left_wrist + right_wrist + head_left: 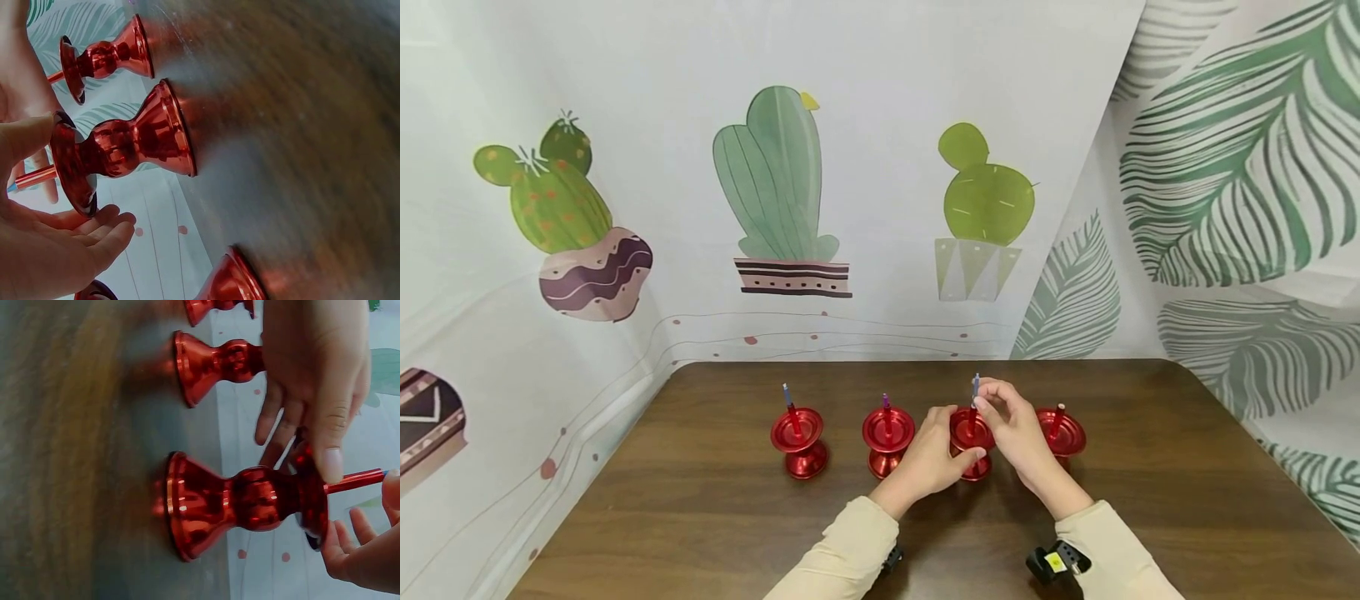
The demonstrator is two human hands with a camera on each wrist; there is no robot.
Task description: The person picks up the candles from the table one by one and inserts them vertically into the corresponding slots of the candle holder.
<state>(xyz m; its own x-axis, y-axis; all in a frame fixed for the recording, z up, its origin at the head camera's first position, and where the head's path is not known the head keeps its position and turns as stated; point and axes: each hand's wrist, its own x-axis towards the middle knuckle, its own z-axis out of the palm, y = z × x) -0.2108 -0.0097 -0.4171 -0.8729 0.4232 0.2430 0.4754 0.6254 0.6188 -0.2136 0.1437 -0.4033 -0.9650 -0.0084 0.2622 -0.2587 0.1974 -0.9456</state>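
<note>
A red metallic candle holder [960, 429], with a round dish and a flared base, stands upright on the table between both hands. My left hand [928, 458] grips its dish by the rim, thumb on one side and fingers on the other, as the left wrist view shows. Out of the dish rises a red tube [355, 480]. At the tube's top, my right hand [1018, 433] pinches a thin blue candle [976, 386] between thumb and fingers. The candle points up, its lower end right at the tube's mouth and partly hidden by the fingertips.
Left of the hands stand a similar holder [806, 460] with a blue candle [787, 394] and another holder [880, 462] with a purple candle [886, 401]. A further red holder [1073, 435] stands at the right, partly behind the right hand. Beneath is a brown wooden table [700, 517].
</note>
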